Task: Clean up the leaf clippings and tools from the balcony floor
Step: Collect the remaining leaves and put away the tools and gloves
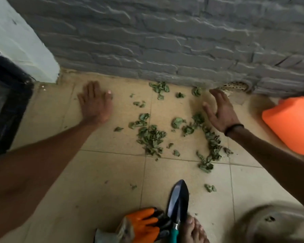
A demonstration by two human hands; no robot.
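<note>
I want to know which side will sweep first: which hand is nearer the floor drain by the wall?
Right. The right hand has its fingertips just short of the floor drain, open and on edge. The left hand lies flat on the tiles far across the leaf clippings.

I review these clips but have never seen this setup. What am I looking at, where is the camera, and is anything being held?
No machine: a person's bare hands, filmed from a camera on their head looking down at a tiled floor. The left hand lies flat and open; the right hand is open, edge-on beside the leaf clippings. Neither holds anything. Near the person's foot lie a trowel and an orange glove. An orange container sits at right, by the grey stone wall.
</note>
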